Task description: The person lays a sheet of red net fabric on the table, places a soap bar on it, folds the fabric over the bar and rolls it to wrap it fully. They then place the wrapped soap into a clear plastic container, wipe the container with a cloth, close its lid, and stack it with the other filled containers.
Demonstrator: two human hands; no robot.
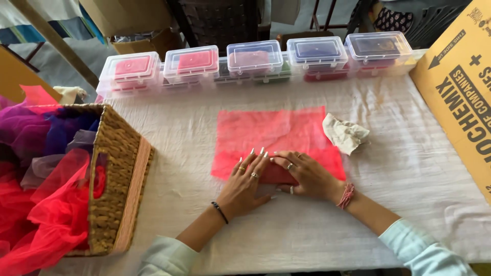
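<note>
Both hands on pink sheet

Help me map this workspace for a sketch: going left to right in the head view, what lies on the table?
Woven basket of coloured net fabric → left hand → right hand → crumpled pale cloth → cardboard box.

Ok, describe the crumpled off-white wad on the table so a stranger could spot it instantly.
Start at the white cloth-covered table and find the flat pink net sheet in its middle. At that sheet's upper right corner lies the crumpled wad. It is the only off-white, scrunched piece there; the net is flat and bright.
</note>
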